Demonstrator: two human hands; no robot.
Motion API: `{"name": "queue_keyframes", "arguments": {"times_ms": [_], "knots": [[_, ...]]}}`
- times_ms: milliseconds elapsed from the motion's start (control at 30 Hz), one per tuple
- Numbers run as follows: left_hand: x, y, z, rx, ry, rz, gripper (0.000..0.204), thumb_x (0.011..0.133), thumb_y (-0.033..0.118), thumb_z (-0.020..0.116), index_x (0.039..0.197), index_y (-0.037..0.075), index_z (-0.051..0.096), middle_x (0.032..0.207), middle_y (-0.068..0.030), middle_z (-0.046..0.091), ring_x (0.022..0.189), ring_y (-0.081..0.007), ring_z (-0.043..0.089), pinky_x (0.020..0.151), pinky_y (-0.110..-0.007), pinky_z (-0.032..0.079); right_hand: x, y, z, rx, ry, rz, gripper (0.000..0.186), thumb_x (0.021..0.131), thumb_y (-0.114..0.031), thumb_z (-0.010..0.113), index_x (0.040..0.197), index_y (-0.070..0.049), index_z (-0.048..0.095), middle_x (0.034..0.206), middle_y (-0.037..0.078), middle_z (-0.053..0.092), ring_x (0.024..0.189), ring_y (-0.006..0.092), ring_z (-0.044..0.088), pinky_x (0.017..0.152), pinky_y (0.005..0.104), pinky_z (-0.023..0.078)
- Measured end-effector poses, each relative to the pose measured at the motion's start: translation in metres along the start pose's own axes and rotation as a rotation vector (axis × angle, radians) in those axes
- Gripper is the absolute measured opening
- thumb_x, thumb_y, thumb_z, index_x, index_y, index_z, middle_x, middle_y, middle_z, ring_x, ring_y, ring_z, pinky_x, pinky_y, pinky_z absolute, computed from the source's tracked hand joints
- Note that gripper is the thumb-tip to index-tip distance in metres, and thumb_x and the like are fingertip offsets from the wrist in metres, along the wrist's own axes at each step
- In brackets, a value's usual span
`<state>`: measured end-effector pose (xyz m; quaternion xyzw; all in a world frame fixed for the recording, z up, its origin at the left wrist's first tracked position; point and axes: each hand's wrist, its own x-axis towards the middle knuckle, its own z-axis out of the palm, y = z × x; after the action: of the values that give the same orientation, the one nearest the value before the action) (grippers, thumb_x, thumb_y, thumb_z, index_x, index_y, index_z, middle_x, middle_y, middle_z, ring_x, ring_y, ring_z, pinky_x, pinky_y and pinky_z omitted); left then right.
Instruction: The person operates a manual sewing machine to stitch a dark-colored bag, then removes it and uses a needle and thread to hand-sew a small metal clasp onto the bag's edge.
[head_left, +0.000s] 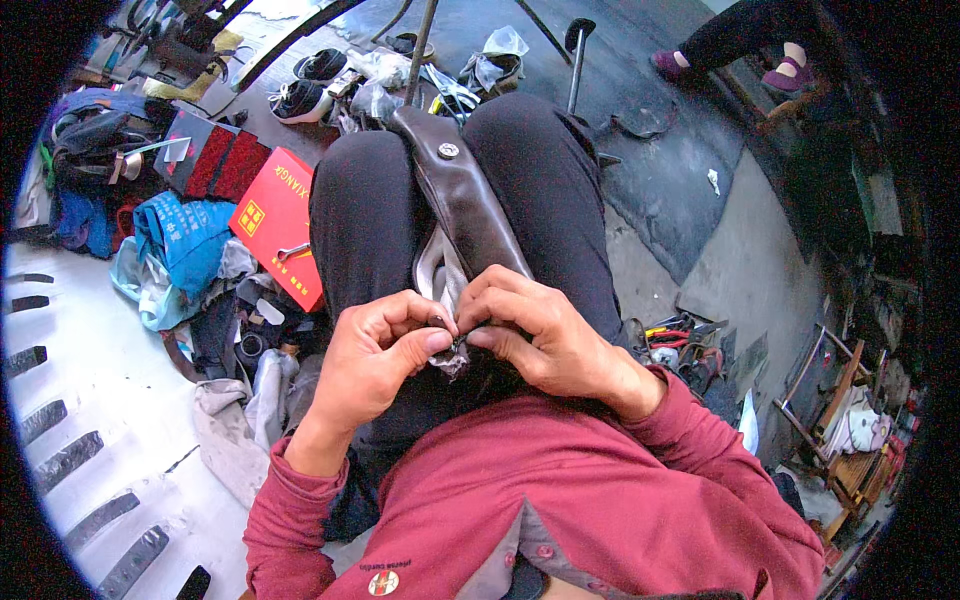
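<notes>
Across my lap lies a dark brown leather bag [478,205] with a round metal snap near its far end. Grey lining cloth [438,268] comes out along its near left side. My left hand [378,350] pinches the frayed dark end of this lining between thumb and forefinger. Close against it, my right hand [535,328] pinches the same frayed edge [452,362]. The fingertips of both hands almost meet there. Whatever small thing may be between them is hidden by the fingers.
Left of my legs lie a red box [280,225] with scissors on it, a blue bag [185,240] and heaped cloths [240,420]. Shoes [300,100] stand beyond my knees. Hand tools [670,340] lie at my right. Another person's feet [785,75] are at the far right.
</notes>
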<state>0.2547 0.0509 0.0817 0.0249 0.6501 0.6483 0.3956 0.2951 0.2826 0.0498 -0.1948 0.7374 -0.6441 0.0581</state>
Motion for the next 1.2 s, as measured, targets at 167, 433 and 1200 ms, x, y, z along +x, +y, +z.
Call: {"name": "queue_keyframes", "arguments": {"times_ms": [167,433,1200], "knots": [[0.001,-0.005,0.007,-0.007,0.055,0.053,0.010,0.099,0.012,0.071,0.102,0.003,0.071,0.082,0.0050,0.066,0.069,-0.0006,0.052,0.061,-0.019,0.040,0.002,0.000,-0.001,-0.039,-0.011,0.060,0.010,0.089,0.003,0.067,0.096,0.001,0.062,0.097,0.015,0.060,0.092,0.0321,0.064,0.083,0.0398,0.051],[0.001,-0.010,0.012,0.044,0.090,0.150,0.010,0.100,0.014,0.070,0.101,0.004,0.070,0.081,0.0073,0.063,0.068,0.0011,0.049,0.060,-0.018,0.037,0.003,0.001,0.005,-0.093,0.054,0.066,0.006,0.087,0.000,0.069,0.091,0.000,0.065,0.088,0.017,0.060,0.087,0.0404,0.063,0.076,0.0457,0.052],[-0.003,0.016,0.000,0.345,-0.041,0.035,0.014,0.099,0.010,0.058,0.111,0.005,0.063,0.080,0.0000,0.062,0.070,-0.0076,0.058,0.066,-0.025,0.047,-0.002,-0.010,0.006,0.484,0.037,0.481,0.009,0.097,-0.005,0.070,0.104,-0.003,0.066,0.091,-0.001,0.065,0.075,0.0056,0.058,0.068,0.0230,0.048]]}}
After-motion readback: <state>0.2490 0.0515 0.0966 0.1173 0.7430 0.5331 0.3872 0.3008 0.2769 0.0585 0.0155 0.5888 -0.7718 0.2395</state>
